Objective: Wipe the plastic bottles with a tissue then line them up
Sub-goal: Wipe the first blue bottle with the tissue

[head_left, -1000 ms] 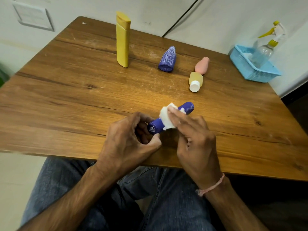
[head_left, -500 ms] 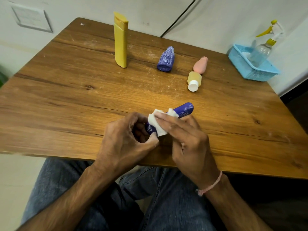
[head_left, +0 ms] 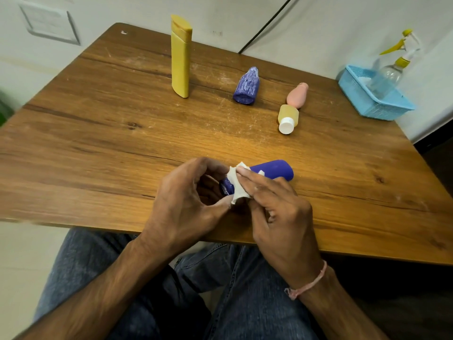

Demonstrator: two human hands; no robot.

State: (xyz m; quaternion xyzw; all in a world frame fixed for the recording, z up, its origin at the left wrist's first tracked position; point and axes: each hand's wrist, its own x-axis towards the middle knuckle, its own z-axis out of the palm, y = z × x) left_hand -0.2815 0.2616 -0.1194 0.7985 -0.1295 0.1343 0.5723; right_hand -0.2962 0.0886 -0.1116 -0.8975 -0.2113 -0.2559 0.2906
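Observation:
A purple bottle (head_left: 274,169) lies slanted just above the table's near edge. My left hand (head_left: 186,202) grips its near end. My right hand (head_left: 277,204) presses a white tissue (head_left: 236,186) against the bottle's lower part, fingers laid flat over it. A tall yellow bottle (head_left: 181,57) stands upright at the back. A ribbed purple bottle (head_left: 247,85) lies to its right. Further right lie a pink bottle (head_left: 297,94) and a small yellow bottle with a white cap (head_left: 288,117), touching end to end.
The wooden table (head_left: 98,133) spans the view. A blue plastic basket (head_left: 372,96) at the back right corner holds a clear spray bottle (head_left: 389,69) with a yellow trigger. A black cable (head_left: 267,23) runs down the wall behind. My jeans-clad legs are below the table edge.
The tissue under my right fingers has slid down the purple bottle toward my left hand, baring more of the bottle's far end. The other bottles have not moved.

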